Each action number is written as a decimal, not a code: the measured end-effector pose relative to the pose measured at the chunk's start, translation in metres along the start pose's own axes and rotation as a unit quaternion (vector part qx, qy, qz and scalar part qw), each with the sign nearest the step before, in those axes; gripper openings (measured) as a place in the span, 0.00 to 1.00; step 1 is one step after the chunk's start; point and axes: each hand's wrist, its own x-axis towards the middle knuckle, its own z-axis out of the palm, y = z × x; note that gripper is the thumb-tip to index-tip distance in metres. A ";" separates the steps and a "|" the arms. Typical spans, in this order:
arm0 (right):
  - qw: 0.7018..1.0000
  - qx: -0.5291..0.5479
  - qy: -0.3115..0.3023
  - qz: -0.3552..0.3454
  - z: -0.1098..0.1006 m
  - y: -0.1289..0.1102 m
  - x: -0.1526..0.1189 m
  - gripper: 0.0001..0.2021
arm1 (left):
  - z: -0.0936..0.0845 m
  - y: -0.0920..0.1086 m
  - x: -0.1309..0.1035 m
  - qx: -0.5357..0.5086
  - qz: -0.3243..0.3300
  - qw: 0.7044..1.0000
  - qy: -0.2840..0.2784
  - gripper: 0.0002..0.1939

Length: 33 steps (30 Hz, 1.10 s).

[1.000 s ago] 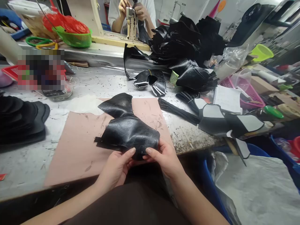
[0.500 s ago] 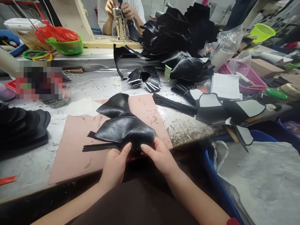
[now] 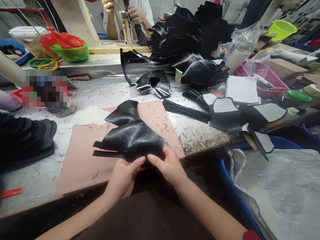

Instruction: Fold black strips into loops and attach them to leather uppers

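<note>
A shiny black leather piece (image 3: 132, 138) with dark zipper strips (image 3: 106, 153) sticking out to the left lies partly over a pink sheet (image 3: 80, 160). Its near edge is pinched by my left hand (image 3: 125, 173), thumb on top and fingers beneath. My right hand (image 3: 170, 163) grips the same edge just to the right, the two thumb tips close together. Behind it on the sheet rests another black leather piece (image 3: 125, 111), partly overlapped. The fingers under the leather are mostly hidden.
Stacked black pieces (image 3: 27, 140) stand at the left. Black strips (image 3: 186, 110), grey-and-black cut pieces (image 3: 225, 115) and a notebook (image 3: 241, 89) lie to the right. A blue bin (image 3: 231, 180) is below the table's right edge. Across the bench a co-worker's hand (image 3: 136, 15) is at a sewing machine (image 3: 126, 28).
My left thumb has slid right along the leather's near edge, closer to my right thumb. The co-worker's one hand has lifted away from the machine. The view has shifted slightly.
</note>
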 end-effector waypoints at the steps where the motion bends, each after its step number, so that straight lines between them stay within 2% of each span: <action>1: 1.000 0.020 -0.014 0.020 -0.001 0.000 0.001 0.11 | -0.001 0.000 0.000 0.011 0.012 1.000 0.004 0.15; 4: 0.994 0.068 -0.039 0.073 -0.003 -0.001 0.004 0.12 | -0.003 0.000 0.001 0.044 0.044 0.998 0.014 0.18; 7: 0.994 0.059 -0.038 0.079 -0.004 -0.003 0.005 0.12 | -0.005 0.001 0.001 0.085 0.044 0.995 0.001 0.18; 10: 0.996 0.022 -0.025 0.084 -0.003 -0.004 0.004 0.13 | -0.007 0.000 0.001 0.134 0.069 0.988 0.023 0.16; 15: 0.997 -0.013 -0.028 0.065 0.000 -0.003 0.003 0.13 | -0.005 -0.001 0.000 0.091 0.109 0.987 0.072 0.20; 18: 0.999 -0.032 -0.021 0.030 0.002 -0.002 0.002 0.13 | -0.003 0.000 0.000 0.021 0.072 0.995 0.072 0.20; 22: 0.999 -0.046 0.004 0.009 0.003 0.001 0.000 0.12 | -0.003 0.002 0.000 -0.027 -0.012 0.999 0.021 0.16; 25: 0.999 -0.046 0.006 0.017 0.003 0.002 -0.001 0.12 | -0.005 0.002 0.001 0.007 -0.003 1.000 0.010 0.16; 29: 0.998 0.015 -0.005 0.054 0.002 0.001 -0.001 0.13 | -0.007 -0.002 0.001 0.067 0.040 0.996 0.041 0.15; 33: 0.998 0.018 -0.020 0.049 0.001 0.002 0.002 0.11 | -0.006 -0.006 0.001 0.077 0.063 0.993 0.070 0.17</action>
